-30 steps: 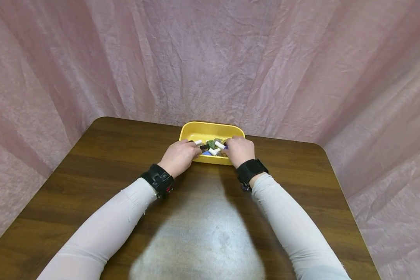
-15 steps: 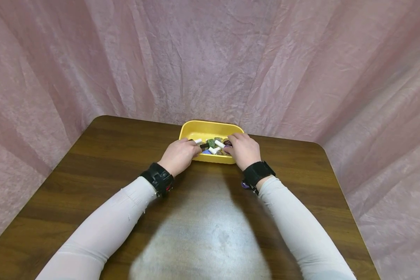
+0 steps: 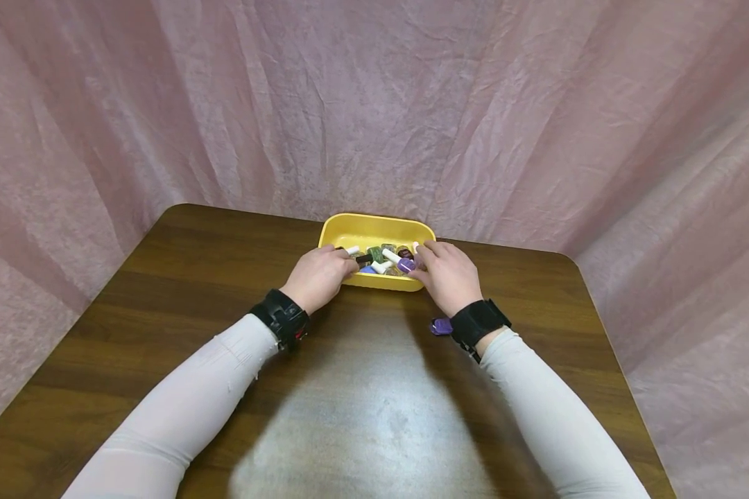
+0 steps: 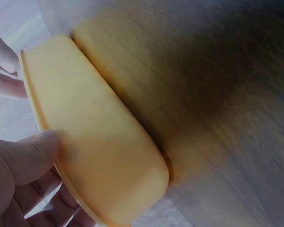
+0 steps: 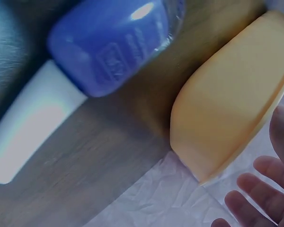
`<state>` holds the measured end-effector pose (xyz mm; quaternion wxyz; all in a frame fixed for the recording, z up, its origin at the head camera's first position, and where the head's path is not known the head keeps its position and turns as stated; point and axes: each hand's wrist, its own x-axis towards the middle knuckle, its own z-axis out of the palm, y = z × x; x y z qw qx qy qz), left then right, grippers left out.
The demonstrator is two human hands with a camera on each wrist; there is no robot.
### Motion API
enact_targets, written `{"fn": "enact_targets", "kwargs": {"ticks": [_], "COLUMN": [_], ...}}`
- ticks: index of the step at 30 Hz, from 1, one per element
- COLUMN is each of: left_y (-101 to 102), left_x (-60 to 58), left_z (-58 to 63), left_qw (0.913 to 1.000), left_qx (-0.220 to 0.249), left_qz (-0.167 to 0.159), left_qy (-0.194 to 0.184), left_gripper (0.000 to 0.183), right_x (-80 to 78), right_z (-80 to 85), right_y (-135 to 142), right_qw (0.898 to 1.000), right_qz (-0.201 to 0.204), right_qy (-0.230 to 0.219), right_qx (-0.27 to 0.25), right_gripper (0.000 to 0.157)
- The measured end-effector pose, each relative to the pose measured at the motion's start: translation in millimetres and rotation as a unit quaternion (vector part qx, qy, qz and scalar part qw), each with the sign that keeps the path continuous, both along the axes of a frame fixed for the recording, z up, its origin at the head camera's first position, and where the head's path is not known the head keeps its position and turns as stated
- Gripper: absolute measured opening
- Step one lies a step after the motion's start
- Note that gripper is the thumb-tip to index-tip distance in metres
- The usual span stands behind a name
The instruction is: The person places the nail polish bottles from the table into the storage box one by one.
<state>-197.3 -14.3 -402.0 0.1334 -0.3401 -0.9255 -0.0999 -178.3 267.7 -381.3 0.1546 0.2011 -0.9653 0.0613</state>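
A yellow plastic bin [image 3: 381,283] stands near the table's far edge, with several nail polish bottles inside. Among them are a green bottle [image 3: 376,255], a dark red one [image 3: 404,252] and a purple one [image 3: 406,265] with a white cap. My left hand [image 3: 320,276] grips the bin's near left rim, its thumb [image 4: 40,153] against the outer wall. At the right end is my right hand [image 3: 451,277], fingers spread around the rim corner, nothing seen held. Below my right wrist lies another purple nail polish bottle [image 5: 111,45] with a white cap, partly hidden in the head view.
The brown wooden table [image 3: 212,277] stretches toward me, with a glare patch in the middle. A pink curtain [image 3: 374,104] hangs right behind the bin. Black straps [image 3: 479,323] circle both wrists.
My right hand has shifted right, away from the bin's middle, so more bottles show. The purple bottle on the table has come into fuller view. My left hand has stayed on the rim.
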Motion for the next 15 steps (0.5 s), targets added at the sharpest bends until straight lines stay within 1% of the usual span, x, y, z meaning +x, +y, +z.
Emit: {"fn": "enact_targets", "kwargs": {"ticks": [5,12,15], "left_y": [-1,-1,-1], "left_x": [-0.9,-1.7,-1.8], "left_z": [-0.7,-2.2,-2.6], "left_qw": [1.0,1.0,1.0], "left_qx": [0.002,0.003,0.003], "left_qz": [-0.001,0.001,0.001], "left_qy": [0.004,0.003,0.001], "left_gripper": [0.007,0.008,0.008], "right_x": [12.5,26.9,31.4], "right_z": [2.5,0.7,-0.8], "right_y": [4,11,15], "right_qw": [1.0,1.0,1.0], "right_qz": [0.0,0.002,0.005], "right_qy": [-0.002,-0.018,-0.018], "right_qx": [-0.01,0.004,0.007], "right_gripper": [0.048,0.06,0.065]}}
